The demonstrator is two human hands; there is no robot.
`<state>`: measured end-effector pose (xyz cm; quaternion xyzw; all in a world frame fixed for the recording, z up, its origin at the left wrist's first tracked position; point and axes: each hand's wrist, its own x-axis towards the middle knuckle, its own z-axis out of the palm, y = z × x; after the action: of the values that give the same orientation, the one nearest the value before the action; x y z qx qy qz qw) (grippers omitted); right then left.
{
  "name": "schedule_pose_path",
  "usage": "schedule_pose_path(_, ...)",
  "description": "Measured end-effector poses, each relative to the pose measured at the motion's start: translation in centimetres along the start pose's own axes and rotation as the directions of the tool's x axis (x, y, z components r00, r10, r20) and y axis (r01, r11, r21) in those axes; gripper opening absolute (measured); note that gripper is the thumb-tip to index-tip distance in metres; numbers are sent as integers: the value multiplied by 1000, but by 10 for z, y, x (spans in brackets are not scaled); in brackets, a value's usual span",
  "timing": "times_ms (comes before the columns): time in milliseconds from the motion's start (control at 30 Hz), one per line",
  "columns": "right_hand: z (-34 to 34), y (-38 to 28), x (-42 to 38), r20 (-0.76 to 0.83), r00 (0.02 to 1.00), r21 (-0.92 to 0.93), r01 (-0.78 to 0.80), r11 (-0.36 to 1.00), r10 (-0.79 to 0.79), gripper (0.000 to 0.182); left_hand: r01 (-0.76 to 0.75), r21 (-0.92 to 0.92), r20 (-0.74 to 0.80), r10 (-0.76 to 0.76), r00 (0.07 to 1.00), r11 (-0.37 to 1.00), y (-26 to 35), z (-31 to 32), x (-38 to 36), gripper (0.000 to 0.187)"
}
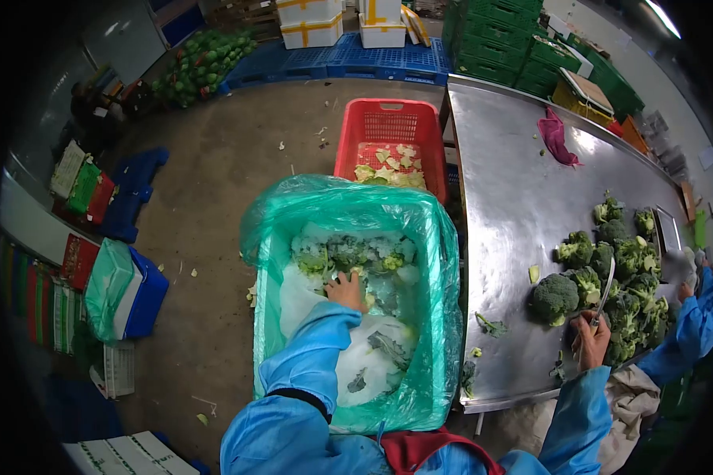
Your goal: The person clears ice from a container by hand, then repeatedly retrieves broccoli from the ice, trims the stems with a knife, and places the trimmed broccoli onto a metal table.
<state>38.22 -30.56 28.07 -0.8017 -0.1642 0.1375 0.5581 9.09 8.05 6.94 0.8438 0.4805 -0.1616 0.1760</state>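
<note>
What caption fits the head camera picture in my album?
Left hand in a plastic-lined box of icy broccoli, right hand holding a knife.

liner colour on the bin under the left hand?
Green, see-through liner; best in the head view.

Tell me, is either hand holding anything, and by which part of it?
The right hand has its grip on a knife, at the handle end. The left hand is down among iced broccoli; whether it holds any cannot be told.
</note>
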Motion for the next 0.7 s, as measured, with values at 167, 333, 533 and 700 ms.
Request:
schedule_pose_path(167,1,17,-25,-24,997,-49,-68,997,66,12,-102,-153,-85,90,992,983,-3,-38,-28,84)
schedule_pose_path(333,96,8,-66,344,932,-189,187,964,-113,13,-182,-981,-175,96,980,70,-10,-89,-112,61)
schedule_pose_path(533,202,-68,-108,693,603,-42,583,812,-396,23,18,-936,-12,84,996,-352,-10,-99,-196,59)
schedule_pose_path(700,216,-92,-117,775,450,-81,767,636,-444,20,-113,-965,-138,91,986,-235,-9,-111,-222,65)
